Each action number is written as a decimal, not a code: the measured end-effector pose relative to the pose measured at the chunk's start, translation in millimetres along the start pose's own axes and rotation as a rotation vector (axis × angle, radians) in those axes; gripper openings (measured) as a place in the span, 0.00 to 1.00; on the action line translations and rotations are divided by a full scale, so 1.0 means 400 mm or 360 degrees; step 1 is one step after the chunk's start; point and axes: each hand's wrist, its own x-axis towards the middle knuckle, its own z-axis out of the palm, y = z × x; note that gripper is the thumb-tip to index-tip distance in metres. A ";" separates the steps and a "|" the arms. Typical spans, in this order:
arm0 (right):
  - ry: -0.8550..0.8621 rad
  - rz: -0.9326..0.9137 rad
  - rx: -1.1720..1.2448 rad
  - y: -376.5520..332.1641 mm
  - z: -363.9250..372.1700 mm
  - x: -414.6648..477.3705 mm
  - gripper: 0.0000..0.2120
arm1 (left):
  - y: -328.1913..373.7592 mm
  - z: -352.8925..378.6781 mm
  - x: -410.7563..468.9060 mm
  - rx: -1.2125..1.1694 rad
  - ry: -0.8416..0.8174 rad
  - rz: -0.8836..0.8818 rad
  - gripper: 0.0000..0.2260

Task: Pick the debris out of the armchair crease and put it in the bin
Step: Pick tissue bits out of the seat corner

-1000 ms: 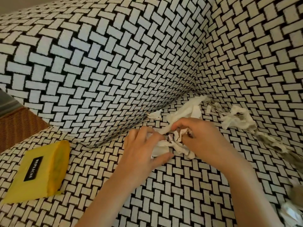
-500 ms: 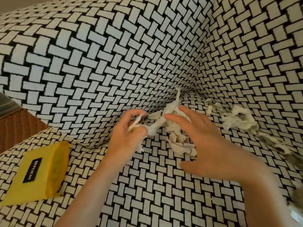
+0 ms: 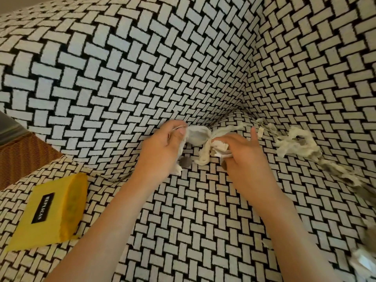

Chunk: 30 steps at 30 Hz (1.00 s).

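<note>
Two hands work mid-frame on the patterned armchair. At lower left lies a yellow packet, untouched. The left hand is closed, pinching white paper scraps near the crease, likely bunching them for one carry. The right hand grips the wad's other end, index finger raised. More debris trails right; no bin shows.
</note>
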 end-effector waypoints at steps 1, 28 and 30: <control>0.0042 0.0043 0.0029 0.000 -0.002 0.003 0.24 | 0.007 -0.003 0.002 0.0165 -0.0018 0.0083 0.11; 0.0222 0.0477 0.0069 0.022 -0.023 -0.004 0.10 | 0.044 0.081 0.054 0.1156 -0.0516 0.0092 0.19; 0.0241 0.0455 0.0094 0.019 -0.026 -0.003 0.08 | 0.040 0.071 0.059 0.0944 -0.0511 0.0007 0.12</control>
